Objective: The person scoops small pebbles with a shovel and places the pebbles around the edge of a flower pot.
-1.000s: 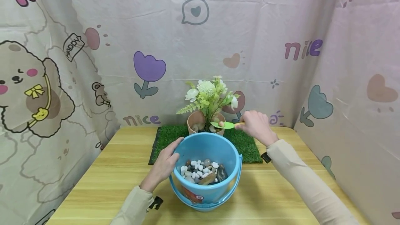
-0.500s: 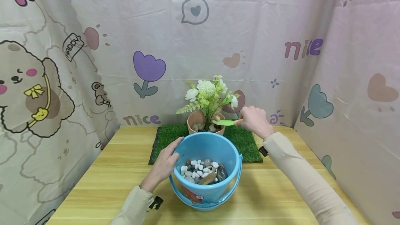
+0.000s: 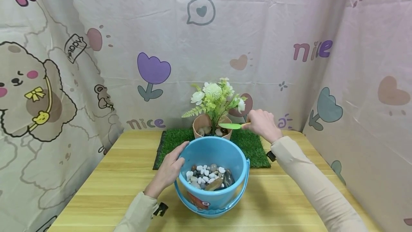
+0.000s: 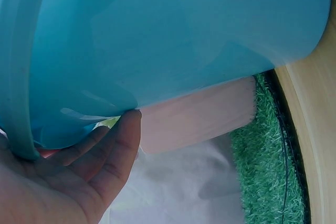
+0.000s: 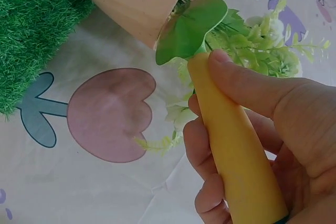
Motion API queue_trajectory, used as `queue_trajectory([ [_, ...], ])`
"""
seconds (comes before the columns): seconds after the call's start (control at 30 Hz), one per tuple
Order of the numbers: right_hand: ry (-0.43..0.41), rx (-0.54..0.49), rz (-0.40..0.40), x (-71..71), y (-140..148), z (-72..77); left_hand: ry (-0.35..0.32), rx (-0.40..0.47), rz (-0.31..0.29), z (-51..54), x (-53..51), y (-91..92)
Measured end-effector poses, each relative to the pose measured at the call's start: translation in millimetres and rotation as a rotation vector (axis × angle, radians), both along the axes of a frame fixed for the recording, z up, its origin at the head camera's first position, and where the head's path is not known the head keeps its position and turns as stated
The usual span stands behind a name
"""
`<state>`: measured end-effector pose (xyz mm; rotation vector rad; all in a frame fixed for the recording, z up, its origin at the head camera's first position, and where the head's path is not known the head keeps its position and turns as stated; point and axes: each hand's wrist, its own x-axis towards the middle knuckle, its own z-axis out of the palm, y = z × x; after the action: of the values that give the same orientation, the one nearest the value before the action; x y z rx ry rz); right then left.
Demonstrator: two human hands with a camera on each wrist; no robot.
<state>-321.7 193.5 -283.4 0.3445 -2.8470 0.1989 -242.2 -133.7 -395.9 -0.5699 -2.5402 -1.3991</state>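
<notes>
My left hand (image 3: pixel 169 170) holds the rim of a light-blue bucket (image 3: pixel 215 146), its fingers against the outer wall in the left wrist view. Pebbles (image 3: pixel 206 178), white, grey and brown, lie in the bucket. Behind it stands a peach flower pot (image 3: pixel 200 122) with white flowers (image 3: pixel 212 91) and a few stones (image 3: pixel 204 130). My right hand (image 3: pixel 264 124) grips the yellow handle (image 5: pixel 231 145) of a small toy shovel. The shovel's green blade (image 3: pixel 230 126) is tilted at the pot's right rim, and I see no stone on it.
A mat of artificial grass (image 3: pixel 252 151) lies under the pot on the wooden table (image 3: pixel 122 182). The bucket's handle (image 3: pixel 246 174) hangs down at its front. A printed cloth (image 3: pixel 206 46) hangs behind and on both sides.
The shovel has tilted and shifted slightly toward the pot's right rim. A brownish pebble on its blade has left it at the pot. My left hand and the bucket stay put.
</notes>
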Motion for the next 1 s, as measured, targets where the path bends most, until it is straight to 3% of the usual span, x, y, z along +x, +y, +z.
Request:
queue_trajectory([
  [0.3, -0.024, -0.031, 0.005, 3.1, 5.4, -6.6, 0.003, -0.006, 0.009, -0.1, -0.1, 0.3],
  [0.57, 0.004, -0.054, 0.002, 7.3, 9.1, -11.0, 0.005, -0.009, 0.008, -0.2, -0.4, 0.0],
  [1.0, 0.014, -0.072, 0.005, 19.6, 13.8, -29.2, -0.004, -0.011, 0.009, 0.1, -0.3, 0.2],
])
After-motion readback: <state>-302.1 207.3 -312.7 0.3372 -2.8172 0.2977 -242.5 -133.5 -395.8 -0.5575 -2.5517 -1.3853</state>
